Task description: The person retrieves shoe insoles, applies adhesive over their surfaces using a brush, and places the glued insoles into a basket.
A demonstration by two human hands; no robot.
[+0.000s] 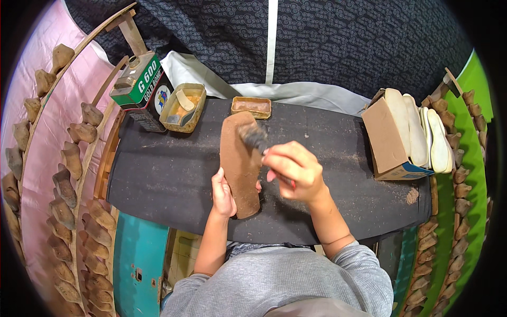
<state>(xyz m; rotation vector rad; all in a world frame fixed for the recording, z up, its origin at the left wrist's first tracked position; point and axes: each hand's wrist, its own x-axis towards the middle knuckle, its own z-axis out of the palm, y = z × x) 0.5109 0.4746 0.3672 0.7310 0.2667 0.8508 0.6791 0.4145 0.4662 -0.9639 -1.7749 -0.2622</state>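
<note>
A brown shoe sole (pixel 238 161) lies lengthwise on the black-covered worktable (pixel 169 174). My left hand (pixel 223 194) grips the sole's near left edge and holds it down. My right hand (pixel 293 170) is closed around the handle of a dark-bristled brush (pixel 254 138), whose bristles rest on the upper part of the sole. The brush handle is mostly hidden inside my fingers.
A square tin of yellowish glue (pixel 183 107) and a small shallow tin (pixel 251 106) stand at the table's back edge beside a green can (pixel 138 83). A cardboard box with pale soles (pixel 406 134) sits at the right. Racks of wooden shoe lasts (pixel 68 185) flank both sides.
</note>
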